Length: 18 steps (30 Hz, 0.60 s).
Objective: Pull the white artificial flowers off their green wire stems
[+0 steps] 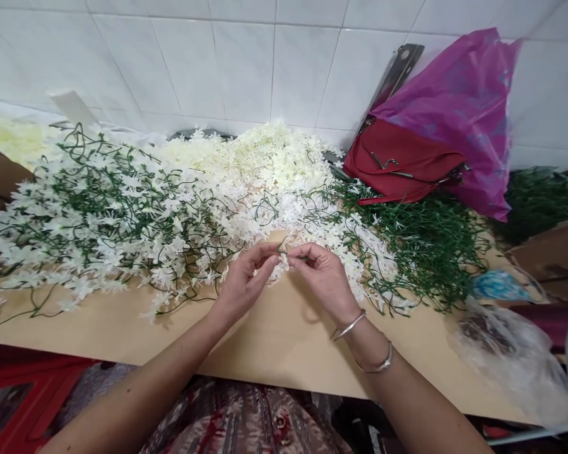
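Over the middle of the table my two hands meet, fingertips almost touching. My left hand [246,277] pinches a thin green plastic stem [282,243] whose tip sticks up between thumb and forefinger. A small white artificial flower piece [284,258] shows between the hands, and my right hand [322,274] is closed in a pinch at it, with a bit of green by its fingers. Just behind the fingers lie loose white petals and pale stamens [293,211]. To the left spreads a large heap of white artificial flowers on green stems [123,214].
Cream petals [269,154] are piled by the tiled wall. Bare green stems [435,252] are heaped on the right, below a red handbag [402,157] and a purple plastic bag [468,107]. A clear plastic bag [515,353] lies at the front right; a red stool [33,391] stands lower left.
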Tool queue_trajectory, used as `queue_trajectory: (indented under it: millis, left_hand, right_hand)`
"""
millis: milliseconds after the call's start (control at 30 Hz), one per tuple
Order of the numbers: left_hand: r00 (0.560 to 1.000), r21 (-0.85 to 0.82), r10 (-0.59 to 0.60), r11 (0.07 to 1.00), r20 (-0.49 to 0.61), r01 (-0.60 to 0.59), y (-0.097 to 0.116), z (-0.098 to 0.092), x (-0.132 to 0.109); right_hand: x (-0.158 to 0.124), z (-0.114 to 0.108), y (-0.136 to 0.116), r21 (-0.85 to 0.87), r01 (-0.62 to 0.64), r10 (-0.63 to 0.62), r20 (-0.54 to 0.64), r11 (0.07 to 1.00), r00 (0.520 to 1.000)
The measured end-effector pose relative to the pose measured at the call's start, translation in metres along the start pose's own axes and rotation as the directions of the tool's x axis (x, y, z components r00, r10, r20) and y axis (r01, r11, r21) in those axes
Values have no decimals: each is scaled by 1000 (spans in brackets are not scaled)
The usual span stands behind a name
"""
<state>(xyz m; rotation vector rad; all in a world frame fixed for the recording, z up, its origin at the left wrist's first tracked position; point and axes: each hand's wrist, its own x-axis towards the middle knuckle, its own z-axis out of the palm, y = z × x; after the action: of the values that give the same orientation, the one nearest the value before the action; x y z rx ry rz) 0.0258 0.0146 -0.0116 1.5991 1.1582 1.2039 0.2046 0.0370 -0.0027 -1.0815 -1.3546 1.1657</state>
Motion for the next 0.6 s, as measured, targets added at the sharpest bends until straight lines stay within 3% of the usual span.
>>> queue_trajectory:
  millis: [67, 167, 300, 433, 533, 600]
  left_hand:
    - [998, -116, -66, 991, 0, 66, -2, 4, 3]
    - [992, -146, -123, 982, -26, 118, -8, 3, 10]
    - [984, -153, -178, 973, -25, 172, -12, -13, 17]
    - [969, -184, -245, 955, -39, 234, -13, -25, 17]
    - [968, -264, -240, 940, -70, 214, -13, -24, 15]
    - [974, -264, -196, 951, -116, 160, -13, -21, 14]
  right_hand:
    - [-4, 3, -2, -105, 41, -41, 3, 994, 999]
    - [-7, 2, -7, -183, 60, -52, 48, 981, 998]
    - [-6, -10, -14, -355, 122, -156, -67, 927, 985]
    - [-4, -28, -9, -640, 200, -358, -125, 741, 925]
    - [-10, -29, -5, -790, 239, -427, -31, 565, 904]
    - [-14, -20, -3, -807, 299, -430, 62, 509, 900]
